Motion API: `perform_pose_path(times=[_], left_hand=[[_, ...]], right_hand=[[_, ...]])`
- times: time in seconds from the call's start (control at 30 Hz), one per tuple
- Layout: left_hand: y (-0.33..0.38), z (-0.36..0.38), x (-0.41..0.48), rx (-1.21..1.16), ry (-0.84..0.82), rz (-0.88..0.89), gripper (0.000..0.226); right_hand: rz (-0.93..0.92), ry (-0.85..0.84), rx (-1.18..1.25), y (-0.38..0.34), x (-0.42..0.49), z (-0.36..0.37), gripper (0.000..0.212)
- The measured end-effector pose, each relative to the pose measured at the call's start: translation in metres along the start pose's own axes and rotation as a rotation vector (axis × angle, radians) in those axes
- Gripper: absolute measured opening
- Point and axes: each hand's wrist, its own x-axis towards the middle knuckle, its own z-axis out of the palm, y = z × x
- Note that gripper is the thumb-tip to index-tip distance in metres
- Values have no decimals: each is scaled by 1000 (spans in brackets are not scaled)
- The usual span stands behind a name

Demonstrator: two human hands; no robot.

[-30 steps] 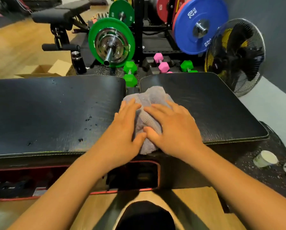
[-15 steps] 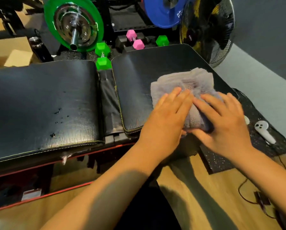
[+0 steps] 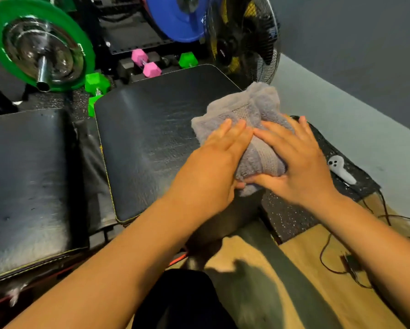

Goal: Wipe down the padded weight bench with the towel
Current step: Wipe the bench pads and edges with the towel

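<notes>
Gym corner: the black padded worktop (image 3: 151,143) runs left to right. The left hand (image 3: 213,167) and right hand (image 3: 301,167) press flat, fingers straight, on the crumpled grey towel (image 3: 253,103) at its right end. The remaining padding lies leftward.

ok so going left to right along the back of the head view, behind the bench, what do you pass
large green weight plate → bright green hex dumbbell → pink hex dumbbell → round blue weight plate → black caged floor fan

black padded bench (image 3: 151,143), two pads side by side; grey towel (image 3: 253,115) bunched at its right edge
</notes>
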Motion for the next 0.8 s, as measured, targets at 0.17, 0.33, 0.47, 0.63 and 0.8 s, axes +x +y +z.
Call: perform_pose_path(times=[0.17, 0.33, 0.47, 0.63, 0.8], left_hand=[[3, -7, 30, -178, -151, 27, 106], [-12, -25, -11, 40, -20, -46, 87], [-32, -16, -35, 150, -32, -127, 81], [-34, -7, -28, 154, 19, -125, 75], [-35, -10, -32, 110, 8, -115, 79]], right_hand=[[341, -247, 186, 14, 18, -33, 107], [551, -417, -37, -1, 29, -47, 107], [616, -514, -149, -12, 73, -33, 100], [641, -532, -104, 9, 162, 20, 114], [610, -543, -73, 11, 206, 54, 107]])
